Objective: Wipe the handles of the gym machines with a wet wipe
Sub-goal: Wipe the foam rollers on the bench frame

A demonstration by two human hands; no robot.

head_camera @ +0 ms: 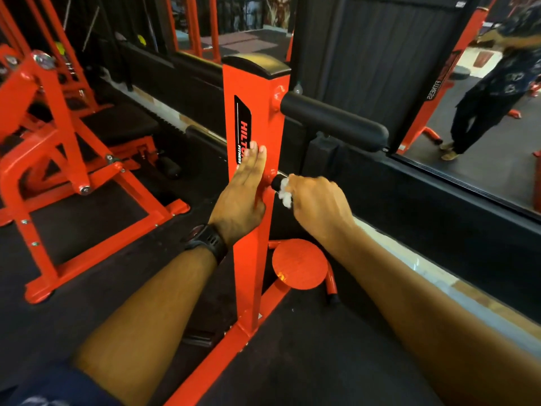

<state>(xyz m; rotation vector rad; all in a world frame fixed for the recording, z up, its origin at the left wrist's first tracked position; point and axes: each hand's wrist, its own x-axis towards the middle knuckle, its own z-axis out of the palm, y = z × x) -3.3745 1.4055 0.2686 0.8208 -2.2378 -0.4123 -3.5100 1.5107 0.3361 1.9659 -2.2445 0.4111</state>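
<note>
Wipe (285, 196), white, in curled grip of right hand (320, 202) on black handle (276, 183); left hand (241, 197) flat against red post (257, 112).

The post (254, 230) is bright orange-red, with a black cap (257, 65) on top and a black label (243, 127) lettered in red and white. The handle (276, 182) on its right is black and the wipe (285, 196) on it is white. The pad (333, 121) farther right is black. The near disc (300, 263) is orange-red, as is the machine (58, 127) at left. The floor (322, 361) is black. The watch (205, 240) is black and the sleeve (58, 385) is dark blue.
</note>
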